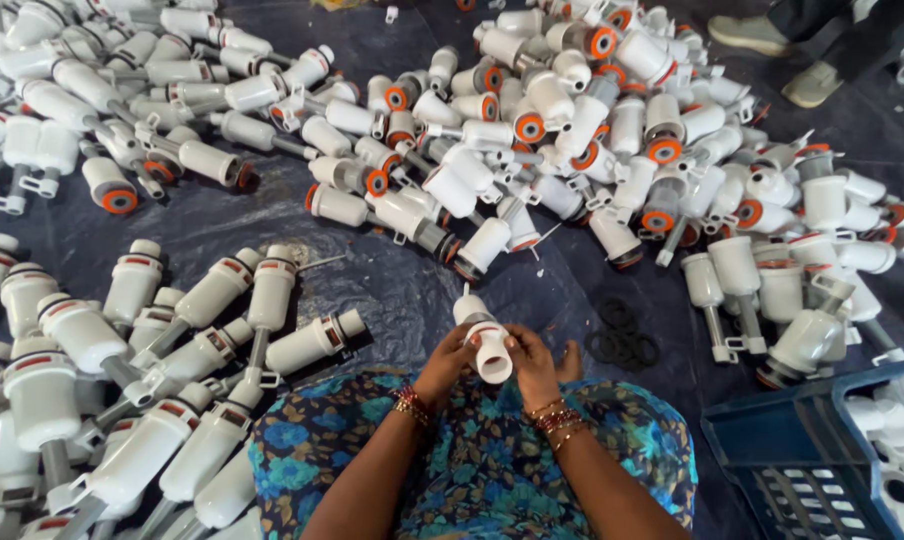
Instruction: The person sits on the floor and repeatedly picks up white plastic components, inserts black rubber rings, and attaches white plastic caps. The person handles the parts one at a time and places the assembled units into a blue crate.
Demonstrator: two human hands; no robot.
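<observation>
As both grip | white valve [484, 338] between left hand [450, 362], right hand [532, 365]

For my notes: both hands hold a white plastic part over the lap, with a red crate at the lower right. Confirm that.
Not quite: the crate is blue, not red, as the head view shows. The rest stands: left hand and right hand both hold the white plastic part over the lap.

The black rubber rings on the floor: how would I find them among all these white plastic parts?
Start at the blue crate in the lower right corner, then look left toward the person's right hand. Between them, on the dark floor sheet, lies a small cluster of black rubber rings. They are the only flat, black, open circles; everything around them is chunky white plastic with orange or red trim.
</observation>
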